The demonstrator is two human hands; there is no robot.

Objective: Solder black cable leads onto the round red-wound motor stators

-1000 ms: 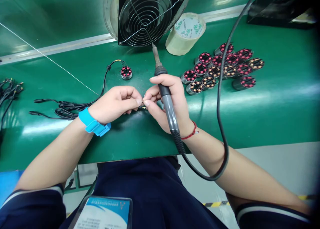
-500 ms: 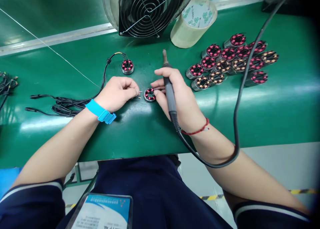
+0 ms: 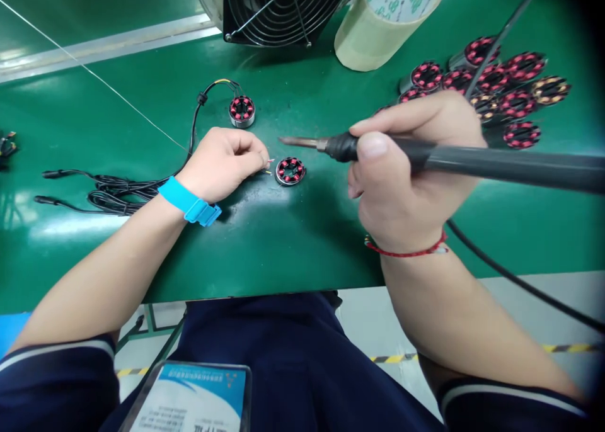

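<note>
My left hand (image 3: 231, 161), a blue strap on its wrist, pinches the end of a black cable, and thin coloured wire tips (image 3: 269, 166) poke out past the fingers. Just right of these tips a small motor stator (image 3: 290, 171) with red windings lies on the green bench. In my right hand (image 3: 411, 174) is a soldering iron (image 3: 345, 147), its bare tip pointing left, above and right of that stator. Another red-wound stator (image 3: 242, 112), joined to a black cable, sits beyond my left hand.
Several stators (image 3: 491, 78) with red or copper windings stand in a group at the back right. A fan (image 3: 278, 16) and a tape roll (image 3: 368, 38) are at the back. Coiled black cables (image 3: 118, 196) lie left. A thin solder-like strand (image 3: 94, 76) stretches across the upper left.
My right hand has left the stator and moved right, turning the soldering iron from pointing away to pointing left. My left hand keeps its pinch on the wires. The view has shifted slightly.
</note>
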